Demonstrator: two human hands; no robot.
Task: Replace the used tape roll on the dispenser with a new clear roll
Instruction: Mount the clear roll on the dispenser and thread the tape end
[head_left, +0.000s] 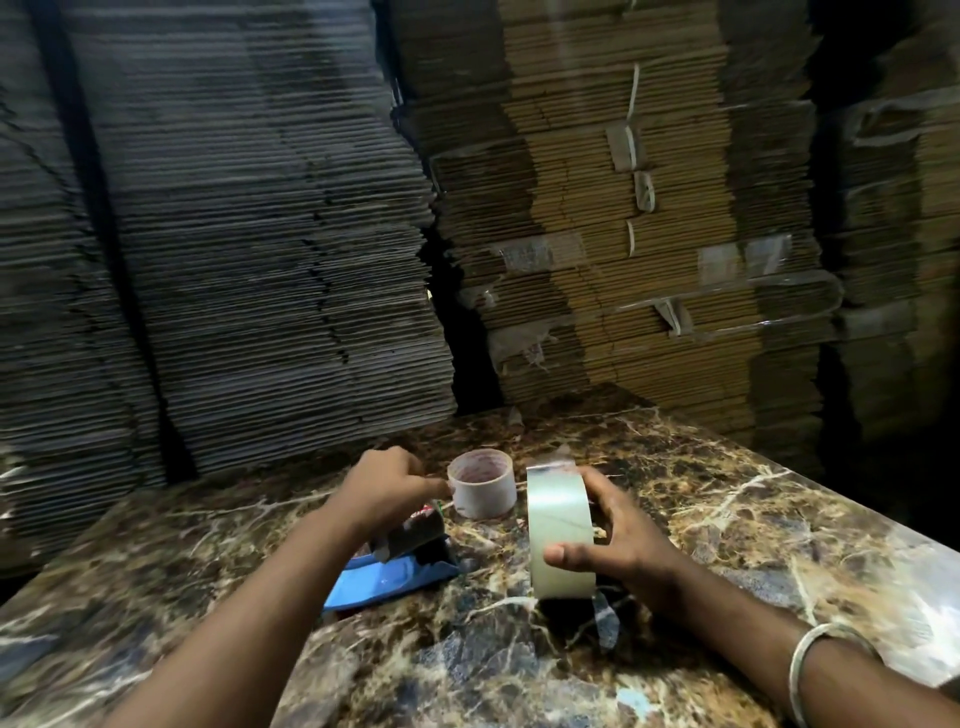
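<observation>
My right forearm comes in from lower right with a metal bangle (810, 656) on the wrist. My right hand (626, 545) is wrapped around the new clear roll (560, 530): thumb (563, 555) across the front of the tape face, other fingers behind it. The roll stands on edge, upright, its bottom touching or just above the marble tabletop (753, 499); can't tell which. A loose clear tape end (605, 618) trails off below the roll toward me, crinkled. Another bit of tape end (558, 457) sticks up at the top of the roll.

My left hand (384, 491) is further back, to the left of the roll. Fingers curled down, fingertips touching the side of the used roll (482, 484). That one is an almost bare cardboard core, pale, standing with its open end up on the tabletop, printed marks inside. Whether I'm actually pinching it or only touching it, I can't tell; motion blur on the hand.

The dispenser (400, 564) lies on the tabletop under my left wrist, blue body, dark metal part on top, partly hidden by my arm. No roll visible on it. It's just left of the clear roll, apart from it, and just in front of the used core.

Behind the table: tall stacks of flattened cardboard (597, 234), brown on the right, grey and dimmer on the left, some bundles strapped with tape.
</observation>
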